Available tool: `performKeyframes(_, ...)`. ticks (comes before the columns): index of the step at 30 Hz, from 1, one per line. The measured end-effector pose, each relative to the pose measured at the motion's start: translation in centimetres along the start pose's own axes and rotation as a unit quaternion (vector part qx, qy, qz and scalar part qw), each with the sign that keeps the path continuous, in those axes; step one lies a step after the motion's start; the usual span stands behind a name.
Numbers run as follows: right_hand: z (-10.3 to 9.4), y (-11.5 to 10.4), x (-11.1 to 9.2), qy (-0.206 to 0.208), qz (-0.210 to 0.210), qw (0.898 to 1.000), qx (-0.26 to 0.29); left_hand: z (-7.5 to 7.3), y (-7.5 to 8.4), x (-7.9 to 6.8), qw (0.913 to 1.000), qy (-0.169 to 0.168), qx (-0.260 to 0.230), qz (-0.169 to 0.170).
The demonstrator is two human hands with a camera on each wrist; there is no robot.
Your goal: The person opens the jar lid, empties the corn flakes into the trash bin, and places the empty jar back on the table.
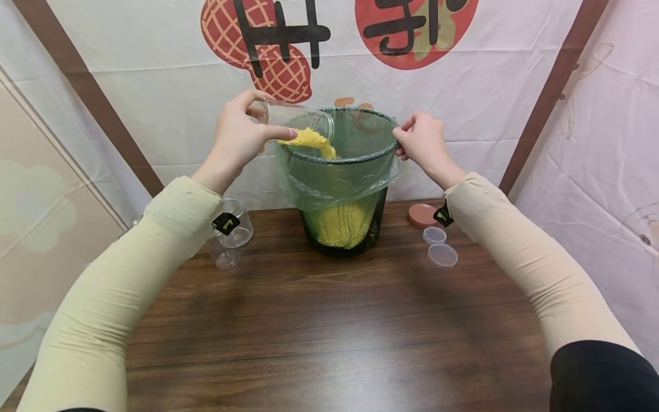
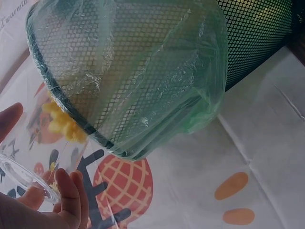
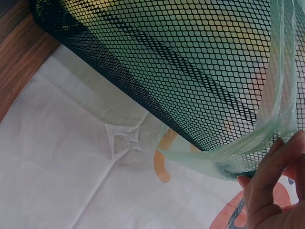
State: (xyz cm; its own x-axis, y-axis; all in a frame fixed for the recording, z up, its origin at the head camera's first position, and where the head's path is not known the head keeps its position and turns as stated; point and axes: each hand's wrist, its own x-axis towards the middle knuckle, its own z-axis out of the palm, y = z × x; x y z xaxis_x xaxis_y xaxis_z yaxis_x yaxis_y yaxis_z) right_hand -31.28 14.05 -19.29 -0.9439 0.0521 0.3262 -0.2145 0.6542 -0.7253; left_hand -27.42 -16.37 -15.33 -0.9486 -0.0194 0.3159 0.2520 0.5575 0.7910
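Observation:
My left hand [image 1: 234, 134] grips a clear plastic jar [image 1: 296, 110] tipped sideways over the near left rim of a black mesh wastebasket [image 1: 380, 220]. Yellow crumbly material [image 1: 309, 137] lies along the jar's lower side and spills from its mouth into the basket. A thin green bin liner [image 1: 329, 183] is folded over the rim. Through the lower mesh, more yellow material [image 1: 345, 224] shows. On the right side of the rim, my right hand [image 1: 424, 143] pinches the edge with the liner; the right wrist view shows its fingers [image 3: 269, 183] there.
Behind the left forearm stand a clear jar [image 1: 241, 232] and a smaller clear container [image 1: 227, 259]. Right of the basket lie a red lid [image 1: 422, 216] and two translucent lids, one small [image 1: 435, 234] and one larger [image 1: 443, 255]. A printed cloth [image 1: 170, 103] hangs behind the wooden table [image 1: 329, 320].

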Motion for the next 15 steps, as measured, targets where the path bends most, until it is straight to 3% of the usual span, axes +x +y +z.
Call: performKeyframes(15,0.04,0.00,-0.03,0.002,-0.003,1.000,0.000,-0.02,0.07,-0.08,1.0000,0.003,-0.005,0.001)
